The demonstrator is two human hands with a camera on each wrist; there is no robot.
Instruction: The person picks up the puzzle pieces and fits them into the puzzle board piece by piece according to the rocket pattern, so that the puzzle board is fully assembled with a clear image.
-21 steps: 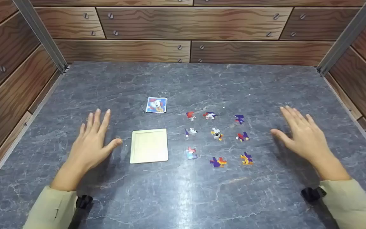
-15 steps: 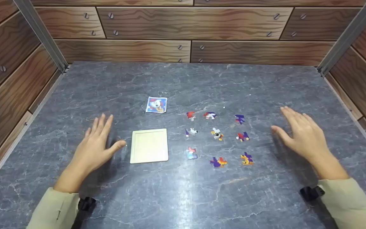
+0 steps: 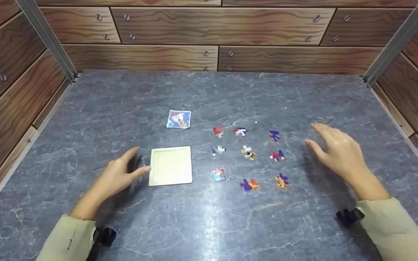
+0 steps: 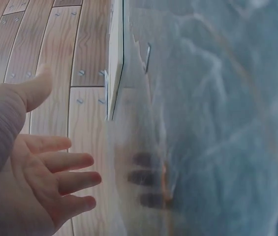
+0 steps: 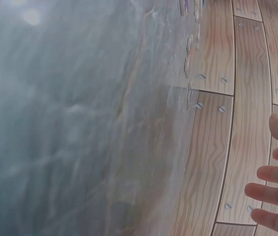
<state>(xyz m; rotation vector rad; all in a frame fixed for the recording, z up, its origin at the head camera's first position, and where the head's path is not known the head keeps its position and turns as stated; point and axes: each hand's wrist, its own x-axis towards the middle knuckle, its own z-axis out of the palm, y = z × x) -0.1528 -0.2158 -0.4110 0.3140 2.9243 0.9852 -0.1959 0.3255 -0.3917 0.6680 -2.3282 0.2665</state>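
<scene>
My left hand (image 3: 116,177) is beside the left edge of a pale square puzzle tray (image 3: 171,166), its thumb tip close to the rim; whether it touches cannot be told. The left wrist view has the left hand's fingers (image 4: 72,182) spread and holding nothing, with the tray (image 4: 115,59) seen edge-on. My right hand (image 3: 341,152) hovers to the right of several loose jigsaw pieces, nearest a red and purple piece (image 3: 277,156). In the right wrist view the right hand's fingers (image 5: 274,194) are extended and hold nothing.
Jigsaw pieces lie in loose rows right of the tray, including a white and yellow one (image 3: 248,153) and a purple and orange one (image 3: 249,185). A small dog picture card (image 3: 179,119) lies behind the tray. Wood-patterned walls (image 3: 216,27) border the grey marbled table (image 3: 180,224).
My left hand has moved right, towards the tray, and turned so that its fingers bunch behind the index finger. My right hand has shifted slightly left. Tray, card and pieces stay put.
</scene>
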